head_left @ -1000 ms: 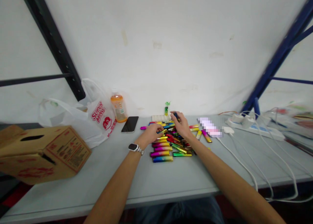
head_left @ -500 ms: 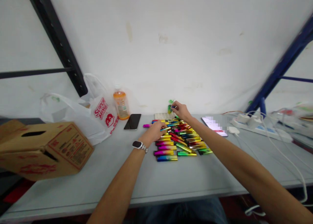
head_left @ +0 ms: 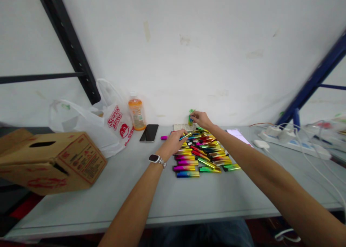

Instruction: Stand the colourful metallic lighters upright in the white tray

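Shiny gradient-coloured lighters (head_left: pixel 187 167) lie in a loose pile and a rough column on the grey table. My left hand (head_left: pixel 175 140), wearing a watch, is closed over the pile's back left part with a blue-and-gold lighter (head_left: pixel 185 136) between its fingers. At the back, a pale gridded tray (head_left: pixel 180 127) rests against the wall. My right hand (head_left: pixel 203 119) pinches a small blue lighter (head_left: pixel 191 119) at the tray's right part, beside a green one that stands upright. Its fingers partly hide both.
Left of the pile are a black phone (head_left: pixel 149 133), an orange drink bottle (head_left: pixel 137 113), a white plastic bag (head_left: pixel 108 131) and a cardboard box (head_left: pixel 62 160). To the right lie a lit phone (head_left: pixel 238 134), a charger (head_left: pixel 261 144) and a power strip (head_left: pixel 297 146) with cables.
My right hand has lowered slightly at the tray, bringing the blue lighter down beside the green one. My left hand has shifted a little toward the tray with its lighter. The view has shifted slightly.
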`<state>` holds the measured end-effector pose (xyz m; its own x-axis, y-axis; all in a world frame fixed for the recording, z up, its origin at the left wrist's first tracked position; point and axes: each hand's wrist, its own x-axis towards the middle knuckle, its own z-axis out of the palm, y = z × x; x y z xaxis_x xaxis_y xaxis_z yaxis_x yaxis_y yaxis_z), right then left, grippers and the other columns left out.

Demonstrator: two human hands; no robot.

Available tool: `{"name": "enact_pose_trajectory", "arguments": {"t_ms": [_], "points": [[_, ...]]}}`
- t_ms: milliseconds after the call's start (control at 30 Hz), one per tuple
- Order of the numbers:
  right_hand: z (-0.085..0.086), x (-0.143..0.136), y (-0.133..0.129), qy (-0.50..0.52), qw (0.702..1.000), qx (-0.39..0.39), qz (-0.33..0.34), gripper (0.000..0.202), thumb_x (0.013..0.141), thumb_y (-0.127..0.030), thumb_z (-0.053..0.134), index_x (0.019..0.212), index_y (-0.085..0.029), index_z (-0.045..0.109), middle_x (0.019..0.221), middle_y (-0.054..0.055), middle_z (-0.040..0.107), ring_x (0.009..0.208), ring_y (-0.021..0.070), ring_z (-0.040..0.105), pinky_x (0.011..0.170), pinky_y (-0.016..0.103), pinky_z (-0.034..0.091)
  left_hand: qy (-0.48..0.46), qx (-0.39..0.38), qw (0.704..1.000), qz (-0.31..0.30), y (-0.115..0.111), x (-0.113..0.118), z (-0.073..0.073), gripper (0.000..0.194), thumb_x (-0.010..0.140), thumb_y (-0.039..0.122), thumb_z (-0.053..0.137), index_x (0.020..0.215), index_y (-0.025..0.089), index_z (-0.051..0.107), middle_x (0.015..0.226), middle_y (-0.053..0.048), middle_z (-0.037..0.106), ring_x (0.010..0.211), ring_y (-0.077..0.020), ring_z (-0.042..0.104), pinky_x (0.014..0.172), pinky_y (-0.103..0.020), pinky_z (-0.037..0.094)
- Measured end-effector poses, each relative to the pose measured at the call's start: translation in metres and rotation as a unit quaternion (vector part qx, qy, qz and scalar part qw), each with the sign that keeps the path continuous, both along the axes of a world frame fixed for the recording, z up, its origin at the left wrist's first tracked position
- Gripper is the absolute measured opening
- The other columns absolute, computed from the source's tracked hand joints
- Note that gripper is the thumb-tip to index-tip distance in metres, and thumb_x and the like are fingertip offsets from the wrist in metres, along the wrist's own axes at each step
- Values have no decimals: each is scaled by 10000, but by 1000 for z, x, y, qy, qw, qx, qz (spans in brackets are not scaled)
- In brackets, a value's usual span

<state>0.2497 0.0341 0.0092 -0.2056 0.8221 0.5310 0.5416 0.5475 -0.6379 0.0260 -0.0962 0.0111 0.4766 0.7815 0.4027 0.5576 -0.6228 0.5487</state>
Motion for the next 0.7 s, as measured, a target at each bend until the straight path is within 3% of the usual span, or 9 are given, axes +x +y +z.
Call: {"name": "enact_pose_trajectory", "arguments": {"t_ms": [233,367,467,600,700], "points": [[-1,-2,3,-33,999,-10,5,208,834,-234,603,966,-127,723,733,30,676,652,152,611,700,286,496,-41,7,998,39,2,1,2,203,934,230,519,1052,181,677,1046,-84,681,1011,-217,624,987,-372,462],[-1,-6,-6,-74,994,63,-50,224,849,-254,619,987,-141,755,930,80,621,821,183,612,839,336,498,-75,5,994,74,3,2,5,227,925,204,521,1051,163,707,1029,-93,628,1001,-199,617,987,-362,468],[-2,-8,-15,-118,982,111,-95,289,895,-339,598,1059,-165,762,1022,97,515,932,209,588,926,357,472,-140,1,987,83,4,3,7,225,884,210,596,1080,163,695,1011,-79,643,930,-181,629,908,-333,503],[-5,-5,-24,-159,975,87,-128,383,960,-423,499,1183,-209,726,992,81,462,893,209,588,890,352,477,-259,-46,960,91,7,8,6,403,773,241,731,1151,166,613,854,-18,666,731,-140,630,713,-270,528],[-5,-4,-28,-187,972,75,-121,404,968,-418,486,1262,-222,681,991,85,465,907,220,590,906,361,466,-332,-58,937,92,8,12,4,376,729,277,765,1047,157,605,827,-16,677,724,-132,636,677,-244,521]]}}
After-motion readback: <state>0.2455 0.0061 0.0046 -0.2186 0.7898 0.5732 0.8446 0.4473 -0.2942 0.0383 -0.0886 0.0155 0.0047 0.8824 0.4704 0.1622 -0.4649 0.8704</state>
